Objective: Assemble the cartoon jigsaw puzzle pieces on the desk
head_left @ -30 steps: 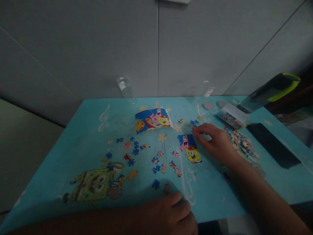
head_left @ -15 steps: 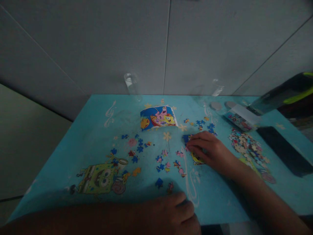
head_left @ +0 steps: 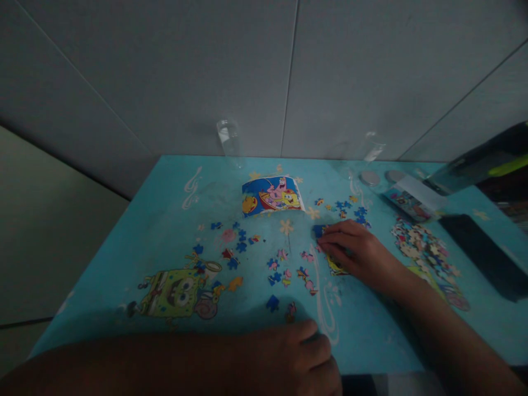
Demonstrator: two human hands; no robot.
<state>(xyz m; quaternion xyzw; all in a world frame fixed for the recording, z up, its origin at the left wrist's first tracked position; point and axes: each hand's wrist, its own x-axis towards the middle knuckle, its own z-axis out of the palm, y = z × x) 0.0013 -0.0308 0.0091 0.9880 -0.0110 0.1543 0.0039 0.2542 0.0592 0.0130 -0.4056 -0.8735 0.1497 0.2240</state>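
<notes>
My right hand (head_left: pixel 355 250) lies palm down over a small joined patch of jigsaw (head_left: pixel 332 265), its fingers stretched flat and pressing on it; only the patch's blue and yellow edges show. My left hand (head_left: pixel 297 357) rests at the near table edge with its fingers curled in, and nothing shows in it. Loose blue and pink pieces (head_left: pixel 284 272) are scattered between the two hands. A small picture card (head_left: pixel 272 195) of the cartoon scene lies further back.
The blue table (head_left: pixel 165 220) carries a printed cartoon sponge figure (head_left: pixel 177 291) at the left. A heap of unsorted pieces (head_left: pixel 424 247) lies at the right, beside a dark flat object (head_left: pixel 482 253) and a box (head_left: pixel 408 201). Two clear cups (head_left: pixel 230 137) stand by the wall.
My right hand has moved left from beside the joined patch and now covers it. The view has tilted up and shifted slightly. My left hand has stayed in place.
</notes>
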